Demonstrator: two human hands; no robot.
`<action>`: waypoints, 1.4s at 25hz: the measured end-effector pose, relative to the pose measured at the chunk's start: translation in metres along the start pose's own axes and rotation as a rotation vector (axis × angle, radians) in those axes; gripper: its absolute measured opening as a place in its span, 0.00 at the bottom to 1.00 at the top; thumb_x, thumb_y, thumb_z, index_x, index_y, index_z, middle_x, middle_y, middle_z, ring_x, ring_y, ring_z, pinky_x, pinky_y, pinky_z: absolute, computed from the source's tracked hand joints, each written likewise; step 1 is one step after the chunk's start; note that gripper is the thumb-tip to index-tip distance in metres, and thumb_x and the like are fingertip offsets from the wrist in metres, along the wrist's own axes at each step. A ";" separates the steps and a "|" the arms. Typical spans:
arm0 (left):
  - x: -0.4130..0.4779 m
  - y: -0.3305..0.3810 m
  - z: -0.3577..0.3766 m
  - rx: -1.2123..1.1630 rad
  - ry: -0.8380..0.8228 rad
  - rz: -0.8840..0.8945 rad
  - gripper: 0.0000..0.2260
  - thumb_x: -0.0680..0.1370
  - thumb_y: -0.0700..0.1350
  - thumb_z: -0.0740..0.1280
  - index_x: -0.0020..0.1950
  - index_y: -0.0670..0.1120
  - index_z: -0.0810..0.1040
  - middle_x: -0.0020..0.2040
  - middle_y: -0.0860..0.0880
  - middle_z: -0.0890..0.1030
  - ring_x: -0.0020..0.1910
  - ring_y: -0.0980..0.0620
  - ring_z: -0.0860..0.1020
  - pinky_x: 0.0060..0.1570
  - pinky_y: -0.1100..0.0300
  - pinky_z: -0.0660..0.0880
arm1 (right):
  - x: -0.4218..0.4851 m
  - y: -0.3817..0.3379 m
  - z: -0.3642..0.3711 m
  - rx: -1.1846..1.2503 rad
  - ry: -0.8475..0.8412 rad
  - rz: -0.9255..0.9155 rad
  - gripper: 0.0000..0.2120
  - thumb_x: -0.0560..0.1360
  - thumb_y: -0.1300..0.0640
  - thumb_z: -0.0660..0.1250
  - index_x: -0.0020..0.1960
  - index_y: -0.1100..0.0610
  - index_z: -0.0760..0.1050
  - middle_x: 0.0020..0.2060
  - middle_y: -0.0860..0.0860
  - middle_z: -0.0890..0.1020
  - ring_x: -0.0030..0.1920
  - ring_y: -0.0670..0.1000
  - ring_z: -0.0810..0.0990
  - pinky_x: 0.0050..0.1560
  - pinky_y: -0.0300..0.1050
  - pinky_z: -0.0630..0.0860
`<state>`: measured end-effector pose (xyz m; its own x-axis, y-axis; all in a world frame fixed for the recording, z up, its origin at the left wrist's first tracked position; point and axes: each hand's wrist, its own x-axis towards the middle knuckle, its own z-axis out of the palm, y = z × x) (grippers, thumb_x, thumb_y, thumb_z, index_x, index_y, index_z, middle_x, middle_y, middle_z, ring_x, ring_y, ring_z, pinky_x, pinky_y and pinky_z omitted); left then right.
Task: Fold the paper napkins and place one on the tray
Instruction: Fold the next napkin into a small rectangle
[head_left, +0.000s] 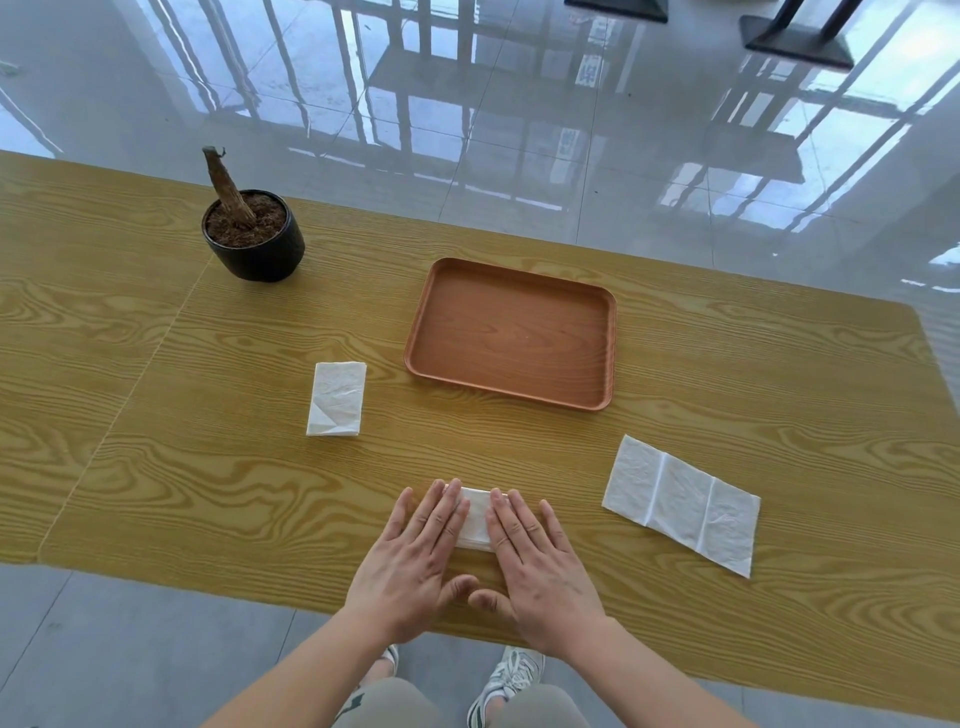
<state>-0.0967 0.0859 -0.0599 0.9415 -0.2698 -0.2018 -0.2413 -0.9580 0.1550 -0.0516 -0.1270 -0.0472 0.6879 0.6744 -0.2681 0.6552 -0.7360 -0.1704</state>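
Note:
A brown rectangular tray (582, 395) lies on the wooden table with nothing in it. A folded white napkin (336, 399) rests to the tray's left. An unfolded white napkin (681, 504) with two crease lines lies flat at the right. Near the front edge a third folded napkin (475, 514) lies under my fingers. My left hand (410, 561) and my right hand (540, 571) press flat on it, fingers spread, thumbs almost touching. Most of that napkin is hidden by the hands.
A black pot (260, 249) with soil and a bare stump stands at the back left of the table (156, 467). The table's front edge runs just below my wrists. A glossy tiled floor surrounds the table, with dark furniture bases at the top right.

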 end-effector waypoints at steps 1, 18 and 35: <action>-0.001 -0.001 0.000 -0.014 0.005 -0.008 0.40 0.79 0.70 0.51 0.81 0.43 0.54 0.82 0.44 0.51 0.81 0.45 0.50 0.74 0.43 0.50 | -0.001 0.001 0.000 0.002 0.008 0.008 0.46 0.78 0.26 0.45 0.81 0.60 0.50 0.82 0.55 0.48 0.81 0.56 0.44 0.75 0.59 0.45; -0.008 0.009 -0.015 -0.217 0.188 -0.475 0.26 0.82 0.60 0.52 0.69 0.45 0.75 0.71 0.44 0.73 0.74 0.43 0.67 0.72 0.45 0.66 | 0.038 0.023 -0.037 0.127 0.228 0.219 0.11 0.78 0.53 0.69 0.59 0.55 0.79 0.51 0.49 0.80 0.50 0.53 0.75 0.51 0.48 0.76; 0.000 0.012 -0.022 -0.385 0.213 -0.638 0.22 0.77 0.57 0.68 0.68 0.49 0.74 0.69 0.47 0.71 0.72 0.47 0.65 0.70 0.48 0.66 | 0.046 0.019 -0.050 0.316 0.104 0.309 0.05 0.79 0.54 0.66 0.44 0.53 0.75 0.41 0.47 0.79 0.43 0.50 0.75 0.42 0.45 0.75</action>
<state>-0.0942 0.0762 -0.0372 0.9053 0.3843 -0.1808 0.4246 -0.8102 0.4041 0.0085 -0.1069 -0.0152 0.8744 0.4109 -0.2580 0.2979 -0.8744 -0.3830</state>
